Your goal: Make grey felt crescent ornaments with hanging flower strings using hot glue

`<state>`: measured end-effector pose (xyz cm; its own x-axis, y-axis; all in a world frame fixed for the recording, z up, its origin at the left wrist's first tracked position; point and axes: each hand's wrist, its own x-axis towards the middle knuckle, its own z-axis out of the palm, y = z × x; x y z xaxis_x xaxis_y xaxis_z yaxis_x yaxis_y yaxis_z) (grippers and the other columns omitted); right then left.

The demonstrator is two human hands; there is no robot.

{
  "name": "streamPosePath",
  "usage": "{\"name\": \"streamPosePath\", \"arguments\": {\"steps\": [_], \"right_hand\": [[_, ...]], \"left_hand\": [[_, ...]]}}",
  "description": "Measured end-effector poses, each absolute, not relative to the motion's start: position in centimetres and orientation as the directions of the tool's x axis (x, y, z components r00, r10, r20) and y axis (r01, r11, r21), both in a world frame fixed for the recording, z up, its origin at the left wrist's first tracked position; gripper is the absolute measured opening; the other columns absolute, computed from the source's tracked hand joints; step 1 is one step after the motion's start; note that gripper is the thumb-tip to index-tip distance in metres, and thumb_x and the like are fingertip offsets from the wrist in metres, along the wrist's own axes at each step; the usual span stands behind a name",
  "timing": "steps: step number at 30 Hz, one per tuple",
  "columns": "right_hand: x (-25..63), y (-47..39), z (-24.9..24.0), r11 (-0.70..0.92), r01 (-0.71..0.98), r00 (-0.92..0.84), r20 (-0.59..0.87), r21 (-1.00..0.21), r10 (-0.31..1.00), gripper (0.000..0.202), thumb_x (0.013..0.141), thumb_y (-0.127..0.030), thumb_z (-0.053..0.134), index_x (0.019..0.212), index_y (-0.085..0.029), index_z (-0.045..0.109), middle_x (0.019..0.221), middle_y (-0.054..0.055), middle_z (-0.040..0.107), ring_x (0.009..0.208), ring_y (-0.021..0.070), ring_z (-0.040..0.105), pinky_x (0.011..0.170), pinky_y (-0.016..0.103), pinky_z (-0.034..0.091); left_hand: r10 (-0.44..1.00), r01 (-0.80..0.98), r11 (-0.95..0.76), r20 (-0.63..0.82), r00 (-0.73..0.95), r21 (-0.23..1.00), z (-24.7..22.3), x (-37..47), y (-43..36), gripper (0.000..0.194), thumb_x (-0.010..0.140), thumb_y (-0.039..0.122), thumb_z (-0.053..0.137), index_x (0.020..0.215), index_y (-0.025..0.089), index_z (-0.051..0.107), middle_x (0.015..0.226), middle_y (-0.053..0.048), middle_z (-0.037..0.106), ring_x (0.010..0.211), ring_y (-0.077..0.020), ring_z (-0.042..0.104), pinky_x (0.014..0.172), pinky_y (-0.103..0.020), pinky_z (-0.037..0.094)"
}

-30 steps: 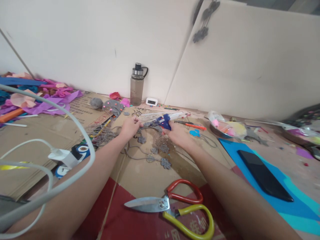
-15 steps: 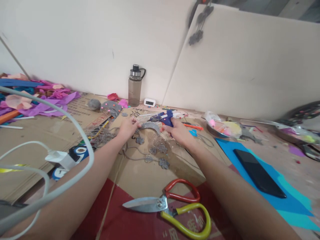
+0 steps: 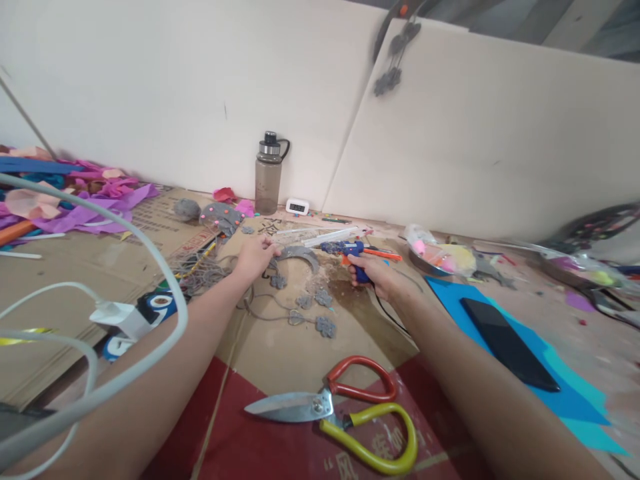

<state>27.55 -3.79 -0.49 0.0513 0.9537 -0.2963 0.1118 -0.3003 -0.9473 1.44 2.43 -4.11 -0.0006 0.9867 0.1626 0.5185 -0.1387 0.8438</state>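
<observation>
My left hand [image 3: 255, 257] is closed in a pinch at the left end of a grey curved piece [image 3: 303, 253], which lies on the cardboard [image 3: 285, 347]. Exactly where its fingertips meet the piece is partly hidden. Wrapped round the handle of a blue glue gun [image 3: 345, 248], my right hand [image 3: 375, 272] holds it with the nozzle pointing left, just right of the curved piece. Several grey flower shapes [image 3: 326, 327] on grey cord lie nearer to me, between my forearms.
Scissors [image 3: 320, 403] with red and yellow handles lie in front. A bottle [image 3: 269, 177] and a small digital clock [image 3: 297, 207] stand at the wall. At right are a black phone [image 3: 507, 340] on blue sheets and a bowl [image 3: 435, 263]. White cables [image 3: 180, 313] cross the left side.
My right hand has moved right and slightly towards me with the glue gun, turning its nozzle away from the curved piece. My left hand stays at the piece's left end.
</observation>
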Motion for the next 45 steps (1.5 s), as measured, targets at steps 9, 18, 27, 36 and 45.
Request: {"name": "streamPosePath", "arguments": {"steps": [9,18,27,36,45], "right_hand": [[31.6,-3.2,-0.9,-0.325,0.665,0.232,-0.227,-0.672,0.946,0.025,0.086,-0.038,0.048,0.082,-0.016,0.059,0.07,0.006,0.06,0.062,0.0155,0.056,0.056,0.026,0.042],[25.3,-3.7,1.7,0.282,0.834,-0.09,0.387,-0.474,0.918,0.036,0.085,-0.027,0.051,0.118,-0.014,0.053,0.121,0.014,0.057,0.091,0.0179,0.058,0.084,0.033,0.046],[18.9,1.1,-0.1,0.176,0.449,-0.272,0.054,-0.876,0.961,0.013,0.084,-0.019,0.05,0.092,-0.014,0.06,0.074,0.0,0.061,0.05,0.006,0.049,0.048,0.019,0.042],[20.5,1.8,0.4,0.189,0.506,-0.171,0.116,-0.841,0.978,0.008,0.08,-0.019,0.056,0.076,-0.015,0.06,0.06,-0.004,0.056,0.049,0.0063,0.047,0.048,0.018,0.04],[19.8,3.6,-0.1,0.177,0.739,-0.09,0.165,-0.65,0.982,0.013,0.078,-0.024,0.059,0.073,-0.015,0.067,0.067,-0.001,0.065,0.06,0.0096,0.054,0.058,0.02,0.039]], "left_hand": [[0.963,0.452,-0.22,0.266,-0.04,0.865,-4.0,1.0,2.2,0.019,0.073,0.034,0.058,0.072,0.016,0.066,0.067,-0.001,0.065,0.06,-0.0133,0.054,0.061,-0.025,0.04],[0.928,0.335,-0.353,0.373,0.005,0.874,-2.9,1.6,1.5,0.026,0.075,0.039,0.061,0.08,0.015,0.068,0.074,-0.002,0.066,0.067,-0.0129,0.055,0.068,-0.025,0.043],[0.948,0.202,-0.314,0.293,0.126,0.928,-2.5,1.4,1.1,0.032,0.076,0.046,0.062,0.079,0.014,0.065,0.079,-0.005,0.071,0.069,-0.0125,0.059,0.068,-0.024,0.046],[0.994,0.118,0.033,-0.045,0.103,0.992,-1.6,2.5,0.0,0.018,0.077,0.031,0.064,0.071,0.015,0.056,0.063,-0.002,0.065,0.048,-0.0073,0.054,0.039,-0.016,0.031],[0.975,0.29,0.156,-0.194,0.108,0.944,-2.3,2.7,0.5,0.018,0.075,0.021,0.063,0.059,0.013,0.059,0.057,-0.004,0.064,0.039,-0.0053,0.043,0.038,-0.018,0.023]]}}
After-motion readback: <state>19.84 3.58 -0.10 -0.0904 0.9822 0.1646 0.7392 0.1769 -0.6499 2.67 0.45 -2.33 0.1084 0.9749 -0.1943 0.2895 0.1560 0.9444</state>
